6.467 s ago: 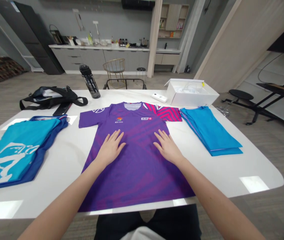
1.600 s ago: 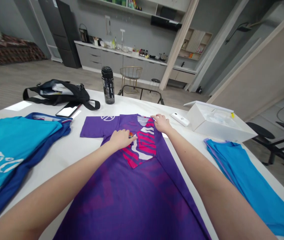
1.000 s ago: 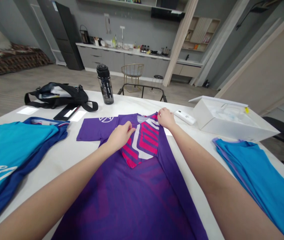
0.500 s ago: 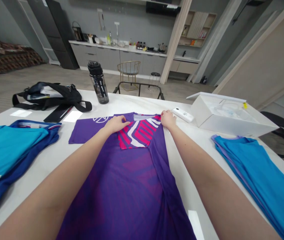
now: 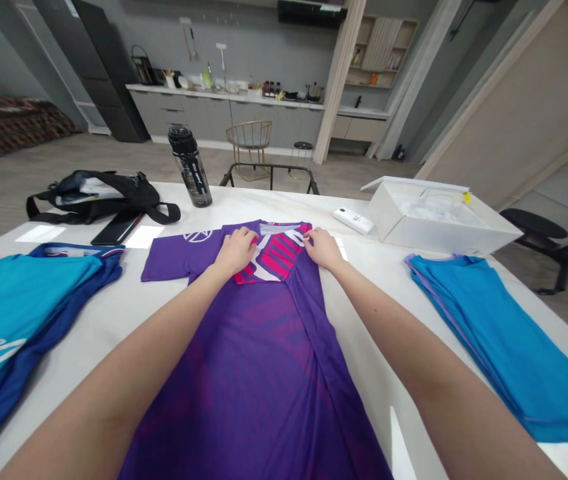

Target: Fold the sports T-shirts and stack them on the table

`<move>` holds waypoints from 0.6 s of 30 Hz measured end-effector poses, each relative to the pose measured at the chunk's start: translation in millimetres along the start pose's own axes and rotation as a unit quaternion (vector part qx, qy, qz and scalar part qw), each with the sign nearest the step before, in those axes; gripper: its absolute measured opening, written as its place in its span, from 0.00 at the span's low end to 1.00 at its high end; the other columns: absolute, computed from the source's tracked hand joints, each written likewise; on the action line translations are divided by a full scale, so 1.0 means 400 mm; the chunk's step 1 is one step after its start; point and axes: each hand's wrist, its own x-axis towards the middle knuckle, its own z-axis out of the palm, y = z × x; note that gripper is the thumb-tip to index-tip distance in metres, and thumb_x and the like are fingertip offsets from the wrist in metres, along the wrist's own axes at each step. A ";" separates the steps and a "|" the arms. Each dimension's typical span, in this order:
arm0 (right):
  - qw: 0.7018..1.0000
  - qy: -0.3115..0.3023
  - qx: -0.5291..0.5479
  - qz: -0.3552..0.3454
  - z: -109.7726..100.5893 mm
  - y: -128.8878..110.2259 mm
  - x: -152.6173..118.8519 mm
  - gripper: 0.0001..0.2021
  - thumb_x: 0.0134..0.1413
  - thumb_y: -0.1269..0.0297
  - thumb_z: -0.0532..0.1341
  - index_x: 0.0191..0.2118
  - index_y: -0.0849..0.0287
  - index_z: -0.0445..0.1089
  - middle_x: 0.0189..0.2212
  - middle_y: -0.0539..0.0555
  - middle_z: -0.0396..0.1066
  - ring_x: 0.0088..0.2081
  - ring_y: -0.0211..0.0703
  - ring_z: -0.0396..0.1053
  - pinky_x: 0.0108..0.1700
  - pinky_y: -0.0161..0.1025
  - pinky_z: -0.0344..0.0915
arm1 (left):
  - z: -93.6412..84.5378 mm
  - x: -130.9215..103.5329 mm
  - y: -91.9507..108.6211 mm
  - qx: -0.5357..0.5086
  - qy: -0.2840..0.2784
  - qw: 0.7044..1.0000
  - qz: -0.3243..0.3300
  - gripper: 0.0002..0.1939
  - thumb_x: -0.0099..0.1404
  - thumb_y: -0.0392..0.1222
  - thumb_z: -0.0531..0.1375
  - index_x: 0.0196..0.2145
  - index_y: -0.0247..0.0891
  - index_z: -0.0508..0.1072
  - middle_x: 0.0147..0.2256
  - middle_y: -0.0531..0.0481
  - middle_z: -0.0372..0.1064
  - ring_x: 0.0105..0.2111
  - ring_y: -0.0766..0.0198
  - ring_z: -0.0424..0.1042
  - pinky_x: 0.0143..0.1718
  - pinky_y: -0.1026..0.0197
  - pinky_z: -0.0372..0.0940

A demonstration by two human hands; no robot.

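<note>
A purple T-shirt (image 5: 244, 347) lies spread on the white table, its collar toward the far side. One side is folded inward, and the folded sleeve (image 5: 279, 257) shows a pink, red and white pattern across the upper chest. My left hand (image 5: 237, 253) is closed on the fabric at the left shoulder, beside the collar. At the right edge of the collar, my right hand (image 5: 323, 249) pinches the shirt's folded edge between thumb and fingers. The other sleeve (image 5: 171, 257), with a white round emblem, stretches flat to the left.
Folded blue shirts (image 5: 34, 287) lie on the left, and another blue garment (image 5: 484, 327) on the right. Toward the back are a black bag (image 5: 109, 193), a phone (image 5: 114, 229), a water bottle (image 5: 191, 170), a white device (image 5: 353, 220) and an open white box (image 5: 439, 227).
My right hand has shifted slightly left and inward along the collar side. The shirt's top edge and sleeve have moved a little with the hands. The camera view has turned slightly.
</note>
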 end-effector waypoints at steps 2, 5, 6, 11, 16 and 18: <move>0.999 -0.045 0.004 -0.029 -0.016 -0.022 -0.049 0.13 0.67 0.62 0.55 0.47 0.57 0.75 0.48 0.58 0.74 0.49 0.47 0.70 0.49 0.39 0.62 | -0.005 -0.030 0.044 -0.003 -0.040 0.997 0.061 0.14 0.73 0.40 0.53 0.51 0.42 0.73 0.51 0.42 0.70 0.52 0.52 0.68 0.51 0.50 0.64; 0.995 -0.093 0.000 -0.040 -0.038 -0.051 -0.127 0.12 0.66 0.61 0.56 0.44 0.56 0.77 0.43 0.56 0.76 0.44 0.44 0.71 0.45 0.36 0.61 | -0.009 -0.084 0.107 -0.009 -0.084 0.988 0.131 0.14 0.72 0.40 0.54 0.52 0.43 0.73 0.51 0.43 0.70 0.53 0.54 0.69 0.50 0.52 0.64; 0.994 -0.102 -0.002 -0.039 -0.046 -0.059 -0.155 0.12 0.66 0.61 0.56 0.44 0.56 0.77 0.42 0.55 0.76 0.43 0.44 0.71 0.44 0.35 0.61 | -0.012 -0.104 0.126 -0.011 -0.090 0.986 0.142 0.14 0.72 0.40 0.54 0.53 0.43 0.73 0.51 0.44 0.70 0.53 0.54 0.69 0.50 0.53 0.64; 0.992 -0.127 0.003 -0.023 -0.087 -0.102 -0.314 0.11 0.66 0.62 0.57 0.45 0.55 0.77 0.41 0.53 0.78 0.42 0.42 0.72 0.43 0.35 0.61 | -0.034 -0.210 0.217 -0.006 -0.096 0.982 0.162 0.16 0.71 0.38 0.54 0.55 0.44 0.72 0.51 0.45 0.71 0.52 0.55 0.71 0.51 0.52 0.64; 0.998 -0.062 0.009 0.013 -0.112 -0.153 -0.507 0.13 0.67 0.62 0.56 0.53 0.54 0.72 0.49 0.54 0.75 0.43 0.42 0.73 0.43 0.35 0.62 | -0.061 -0.314 0.304 -0.028 -0.085 0.985 0.145 0.16 0.72 0.39 0.54 0.55 0.42 0.71 0.51 0.44 0.71 0.53 0.54 0.70 0.52 0.51 0.64; 0.998 -0.061 0.006 0.012 -0.118 -0.171 -0.582 0.13 0.68 0.61 0.55 0.53 0.53 0.71 0.49 0.54 0.74 0.43 0.43 0.73 0.44 0.36 0.63 | -0.064 -0.348 0.334 -0.041 -0.089 0.987 0.124 0.17 0.72 0.39 0.54 0.56 0.43 0.71 0.52 0.44 0.71 0.53 0.54 0.69 0.52 0.51 0.64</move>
